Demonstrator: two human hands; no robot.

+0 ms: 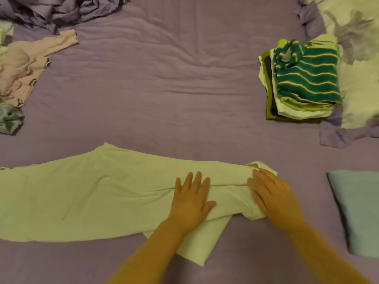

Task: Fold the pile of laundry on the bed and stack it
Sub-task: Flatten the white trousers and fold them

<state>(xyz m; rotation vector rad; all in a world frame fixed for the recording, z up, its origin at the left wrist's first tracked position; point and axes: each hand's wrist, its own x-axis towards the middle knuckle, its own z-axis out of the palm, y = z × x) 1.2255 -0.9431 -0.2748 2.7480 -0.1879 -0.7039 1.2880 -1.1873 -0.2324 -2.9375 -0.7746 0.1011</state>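
Progress: partly done, as judged from the bed (164, 78); a stack of folded clothes (301, 87), topped by a teal striped garment, is set at the far right, and a folded light-blue piece (356, 210) is laid at the near right.
Left to do: a crumpled pink garment (22, 66) and a small grey-blue item (10, 119) are seen unfolded at the far left, with rumpled purple fabric (61, 9) at the far left edge; whether that is laundry or bedding cannot be told.
Item in hand: a pale white-green garment (82, 197) is spread across the near left of the bed, its right end doubled over into a narrower fold.
Left hand (192, 199): laid flat on the folded part, fingers straight and slightly spread, nothing gripped.
Right hand (272, 193): pressed on the right end of the same garment, fingers extended towards the fold's edge; no pinch can be made out.
Relation: the garment is lying directly under both hands, with most of its cloth stretched away to the left.
Step judged: the fold is being smoothed before a further fold is made.
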